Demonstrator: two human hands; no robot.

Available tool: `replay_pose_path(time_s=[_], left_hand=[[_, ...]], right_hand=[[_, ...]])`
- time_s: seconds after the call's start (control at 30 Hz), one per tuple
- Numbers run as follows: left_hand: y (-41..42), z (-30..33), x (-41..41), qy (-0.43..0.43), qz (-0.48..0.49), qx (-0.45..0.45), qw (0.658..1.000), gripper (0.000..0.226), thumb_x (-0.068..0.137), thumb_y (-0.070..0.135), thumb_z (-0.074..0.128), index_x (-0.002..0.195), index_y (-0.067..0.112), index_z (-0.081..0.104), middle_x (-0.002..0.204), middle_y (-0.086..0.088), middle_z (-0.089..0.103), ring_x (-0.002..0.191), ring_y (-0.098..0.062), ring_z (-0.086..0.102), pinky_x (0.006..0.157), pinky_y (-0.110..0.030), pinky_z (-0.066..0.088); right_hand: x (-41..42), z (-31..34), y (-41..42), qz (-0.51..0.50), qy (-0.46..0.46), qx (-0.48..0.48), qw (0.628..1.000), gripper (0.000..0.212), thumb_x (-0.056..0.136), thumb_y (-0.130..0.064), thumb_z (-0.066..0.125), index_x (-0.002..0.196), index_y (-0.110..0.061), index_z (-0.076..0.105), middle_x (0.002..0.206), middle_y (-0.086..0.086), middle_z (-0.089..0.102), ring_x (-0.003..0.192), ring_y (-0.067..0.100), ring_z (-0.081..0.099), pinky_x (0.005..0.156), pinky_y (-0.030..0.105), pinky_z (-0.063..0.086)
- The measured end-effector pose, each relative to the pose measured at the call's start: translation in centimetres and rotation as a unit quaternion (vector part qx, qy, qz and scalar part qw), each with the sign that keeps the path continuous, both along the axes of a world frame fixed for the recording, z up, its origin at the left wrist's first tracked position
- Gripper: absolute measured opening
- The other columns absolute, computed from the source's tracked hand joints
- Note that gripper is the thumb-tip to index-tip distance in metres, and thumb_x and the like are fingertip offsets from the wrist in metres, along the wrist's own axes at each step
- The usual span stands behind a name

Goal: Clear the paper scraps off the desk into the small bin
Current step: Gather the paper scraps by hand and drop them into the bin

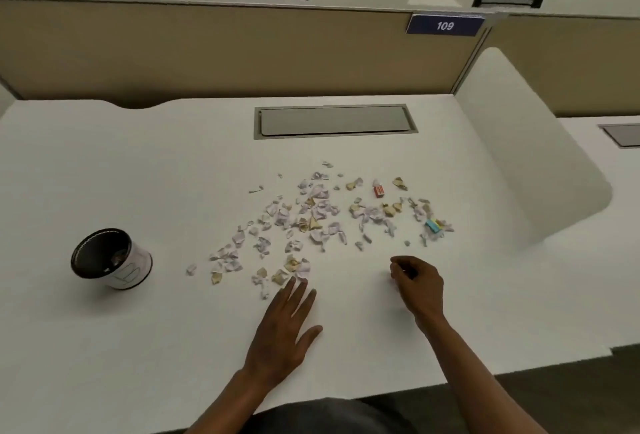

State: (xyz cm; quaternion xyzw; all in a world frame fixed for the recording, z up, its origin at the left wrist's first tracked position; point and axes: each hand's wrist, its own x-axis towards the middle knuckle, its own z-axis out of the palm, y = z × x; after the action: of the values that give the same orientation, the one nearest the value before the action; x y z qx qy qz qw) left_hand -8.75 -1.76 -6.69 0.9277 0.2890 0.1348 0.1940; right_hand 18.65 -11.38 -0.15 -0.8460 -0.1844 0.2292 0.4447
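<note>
Fingers (300, 289) of the left hand (280, 333) lie straight and slightly spread, flat on the surface (138, 347), their tips touching the nearest scraps (311, 222). The right hand (417, 283) hovers or rests just right of the heap's near edge with its fingers curled inward toward the thumb; whether they pinch a scrap or hold nothing I cannot tell, since the tips are turned away and blurred.

From the head view, the scraps are strewn in a loose band across the middle of the surface, pale lilac and tan bits, many crumpled or curled, with a small red piece (379, 190) and a blue-yellow one (433, 225) toward the right end. The bin (110, 258), a short round tub with a dark inside, stands well apart to the left and looks tilted toward the camera; something small seems to lie in it already.

These bits should weigh almost nothing, bend at a touch, and scatter with a breath or a fast sweep. Picking them singly would be slow. Likely better is herding them with a flat palm or the hand's edge into one pile, then pinching clumps or scooping between both hands. The flattest pieces may cling to the smooth top and need a fingernail under an edge. The bin itself looks light enough to tip over if nudged.
</note>
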Motion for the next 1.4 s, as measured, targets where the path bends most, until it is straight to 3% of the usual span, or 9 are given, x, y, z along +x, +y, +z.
replay_pose_path(time_s=[0.2, 0.3, 0.5, 0.63, 0.77, 0.9, 1.03, 1.23, 1.4], left_hand=[[-0.4, -1.1, 0.1, 0.043, -0.009, 0.01, 0.999, 0.06, 0.102, 0.055, 0.034, 0.154, 0.024, 0.035, 0.165, 0.004, 0.023, 0.154, -0.017, 0.017, 0.122, -0.039, 0.018], [-0.4, -0.8, 0.2, 0.038, 0.003, 0.0, 0.999, 0.06, 0.1, 0.055, 0.038, 0.153, 0.025, 0.038, 0.164, 0.007, 0.026, 0.154, -0.014, 0.018, 0.122, -0.037, 0.018], [-1.2, -0.4, 1.2, 0.015, 0.059, -0.016, 0.998, 0.058, 0.096, 0.056, 0.041, 0.144, 0.025, 0.052, 0.157, 0.007, 0.04, 0.148, -0.015, 0.032, 0.121, -0.034, 0.023], [-1.5, 0.1, 3.2, -0.009, 0.121, 0.007, 0.993, 0.049, 0.092, 0.051, 0.046, 0.119, 0.018, 0.071, 0.135, -0.002, 0.063, 0.13, -0.023, 0.055, 0.109, -0.037, 0.043], [-1.5, 1.0, 5.2, -0.011, 0.163, 0.007, 0.987, 0.045, 0.09, 0.047, 0.048, 0.105, 0.013, 0.075, 0.115, -0.006, 0.071, 0.108, -0.026, 0.066, 0.091, -0.039, 0.054], [-1.8, 1.9, 7.8, -0.009, 0.146, -0.004, 0.989, 0.044, 0.09, 0.044, 0.05, 0.107, 0.011, 0.074, 0.109, -0.006, 0.072, 0.101, -0.024, 0.069, 0.086, -0.032, 0.055], [-1.8, 3.1, 12.0, -0.019, 0.106, -0.025, 0.994, 0.031, 0.091, 0.037, 0.063, 0.113, 0.018, 0.072, 0.115, 0.001, 0.068, 0.106, -0.017, 0.065, 0.086, -0.022, 0.05], [-0.1, 4.8, 18.9, -0.024, 0.053, -0.048, 0.997, 0.047, 0.093, 0.048, 0.057, 0.132, 0.023, 0.061, 0.135, 0.001, 0.06, 0.127, -0.016, 0.054, 0.1, -0.029, 0.048], [3.0, 4.9, 22.5, 0.014, 0.058, -0.044, 0.997, 0.063, 0.094, 0.052, 0.056, 0.148, 0.021, 0.045, 0.155, -0.005, 0.042, 0.145, -0.023, 0.034, 0.116, -0.039, 0.036]], right_hand=[[5.9, 0.3, -2.0, -0.067, -0.053, 0.007, 0.996, 0.014, 0.086, -0.022, 0.07, 0.098, -0.027, 0.075, 0.092, -0.013, 0.072, 0.085, 0.001, 0.067, 0.088, 0.032, 0.057], [9.4, 0.4, -1.6, -0.06, -0.129, -0.024, 0.99, 0.025, 0.087, -0.019, 0.069, 0.111, -0.019, 0.072, 0.108, 0.002, 0.071, 0.094, 0.016, 0.068, 0.092, 0.036, 0.054], [15.8, 0.3, 0.7, 0.134, -0.193, -0.186, 0.954, 0.047, 0.098, -0.017, 0.052, 0.145, -0.016, 0.047, 0.147, 0.014, 0.046, 0.134, 0.036, 0.04, 0.106, 0.041, 0.041], [16.7, -0.3, 0.9, 0.2, -0.258, -0.235, 0.915, 0.048, 0.091, -0.007, 0.047, 0.137, -0.017, 0.057, 0.142, 0.01, 0.05, 0.126, 0.036, 0.042, 0.094, 0.041, 0.049], [15.4, -1.4, -0.5, 0.219, -0.251, -0.198, 0.922, 0.058, 0.079, 0.004, 0.046, 0.132, -0.016, 0.06, 0.136, 0.005, 0.053, 0.125, 0.029, 0.042, 0.088, 0.033, 0.046], [14.7, -1.5, -1.1, 0.214, -0.221, -0.127, 0.943, 0.058, 0.078, 0.006, 0.049, 0.131, -0.013, 0.062, 0.127, 0.007, 0.059, 0.119, 0.029, 0.052, 0.093, 0.032, 0.046], [14.8, -1.0, -0.2, 0.227, -0.227, -0.135, 0.937, 0.06, 0.08, 0.001, 0.051, 0.137, -0.017, 0.056, 0.133, 0.006, 0.055, 0.123, 0.029, 0.05, 0.095, 0.036, 0.047], [12.0, -1.9, -0.7, 0.337, -0.293, -0.198, 0.873, 0.059, 0.083, -0.004, 0.054, 0.139, -0.024, 0.05, 0.134, 0.002, 0.051, 0.119, 0.026, 0.044, 0.083, 0.033, 0.05], [10.7, -2.3, -1.9, 0.334, -0.267, -0.156, 0.891, 0.063, 0.086, -0.006, 0.053, 0.144, -0.028, 0.045, 0.136, -0.002, 0.05, 0.122, 0.021, 0.046, 0.087, 0.029, 0.048]])
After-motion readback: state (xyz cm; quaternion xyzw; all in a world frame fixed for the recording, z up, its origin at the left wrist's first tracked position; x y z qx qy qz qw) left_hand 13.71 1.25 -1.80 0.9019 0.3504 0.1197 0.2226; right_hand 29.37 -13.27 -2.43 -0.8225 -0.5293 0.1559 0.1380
